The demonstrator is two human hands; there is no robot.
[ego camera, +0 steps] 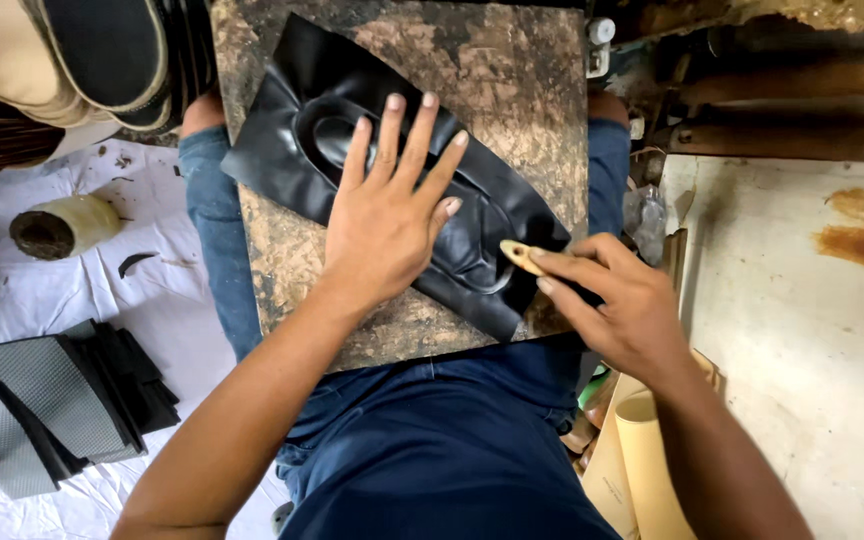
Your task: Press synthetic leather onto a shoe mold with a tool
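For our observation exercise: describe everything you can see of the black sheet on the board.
The black sheet is glossy, leather-like material, wrinkled, with a raised oval shape pressed into it. It lies flat and diagonal on a worn, stained board resting on the person's lap. The left hand presses on it, fingers spread; the right hand holds a small pale wooden tool at its lower edge.

White cloth (22, 290) spread over the floor at nine o'clock, pale rust-stained slab (802, 300) at three o'clock, brown wooden poles (802, 75) at one o'clock, in soft daylight.
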